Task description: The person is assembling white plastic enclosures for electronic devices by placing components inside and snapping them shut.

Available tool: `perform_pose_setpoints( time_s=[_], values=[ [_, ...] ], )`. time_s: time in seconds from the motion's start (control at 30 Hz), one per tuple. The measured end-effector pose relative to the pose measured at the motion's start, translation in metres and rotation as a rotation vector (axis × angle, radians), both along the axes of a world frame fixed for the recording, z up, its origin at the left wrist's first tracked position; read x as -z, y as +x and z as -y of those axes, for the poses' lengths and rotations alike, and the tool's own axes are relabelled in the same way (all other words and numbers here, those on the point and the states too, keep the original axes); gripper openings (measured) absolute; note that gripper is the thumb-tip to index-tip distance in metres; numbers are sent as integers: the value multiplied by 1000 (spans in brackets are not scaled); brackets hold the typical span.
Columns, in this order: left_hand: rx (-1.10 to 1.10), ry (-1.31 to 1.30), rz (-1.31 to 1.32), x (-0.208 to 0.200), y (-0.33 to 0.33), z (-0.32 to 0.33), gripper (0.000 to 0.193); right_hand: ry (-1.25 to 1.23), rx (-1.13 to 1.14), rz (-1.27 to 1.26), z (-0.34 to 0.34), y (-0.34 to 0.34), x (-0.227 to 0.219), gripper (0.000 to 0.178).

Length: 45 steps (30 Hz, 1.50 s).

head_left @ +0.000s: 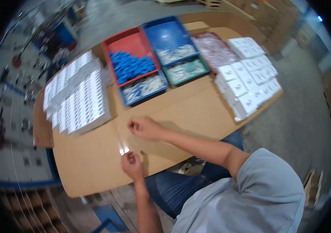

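My left hand (pixel 132 164) is above the near left part of the cardboard-covered table (pixel 181 108), fingers curled. A shiny, clear piece of plastic film (pixel 124 150) shows at its fingertips, blurred. Farther off and slightly to the right, my right hand (pixel 145 128) hovers with its fingers curled in toward the thumb. Whatever lies inside those fingers is too small and smeared to name. The two hands are apart, the film between them.
White boxes stand stacked at left (pixel 82 99) and right (pixel 249 87). Along the back sit a red tray of blue pieces (pixel 128 37), a blue tray (pixel 169 33), a smaller blue tray (pixel 128 101), a green tray (pixel 188 79) and a dark red tray of clear plastic bags (pixel 214 50).
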<state>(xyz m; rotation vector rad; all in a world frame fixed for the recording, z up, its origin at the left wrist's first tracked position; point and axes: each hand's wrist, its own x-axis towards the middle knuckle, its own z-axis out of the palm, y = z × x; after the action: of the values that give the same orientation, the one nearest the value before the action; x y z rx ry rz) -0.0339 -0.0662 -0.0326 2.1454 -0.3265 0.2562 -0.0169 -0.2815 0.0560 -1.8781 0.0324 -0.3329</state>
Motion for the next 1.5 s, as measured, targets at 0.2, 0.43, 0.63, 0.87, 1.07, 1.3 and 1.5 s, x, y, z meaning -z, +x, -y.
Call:
perform_pose_setpoints(
  time_s=[0.2, 0.43, 0.63, 0.87, 1.07, 1.3, 1.5],
  values=[
    [50, 40, -61, -5, -10, 14, 18, 133, -15, -275, 109, -230, -28, 24],
    [137, -449, -278, -13, -4, 7, 18, -440, 1164, -82, 315, -366, -70, 20],
    [822, -1186, -1206, -239, -123, 98, 44, -716, 1290, -361, 442, -405, -41, 37],
    [1764, -1483, -1392, -352, -216, 105, 75, -563, 1221, -769, 483, -385, -26, 76],
    [2304, -1409, -1812, -384, -219, 116, 89, -491, 1236, -693, 496, -378, -20, 84],
    [1784, -1577, -1825, -398, -226, 118, 79, -355, 1366, -323, 521, -395, -21, 72],
    [2225, -1628, -1328, -361, -216, 104, 67, -71, 1207, 111, 485, -396, -56, 50]
  ],
)
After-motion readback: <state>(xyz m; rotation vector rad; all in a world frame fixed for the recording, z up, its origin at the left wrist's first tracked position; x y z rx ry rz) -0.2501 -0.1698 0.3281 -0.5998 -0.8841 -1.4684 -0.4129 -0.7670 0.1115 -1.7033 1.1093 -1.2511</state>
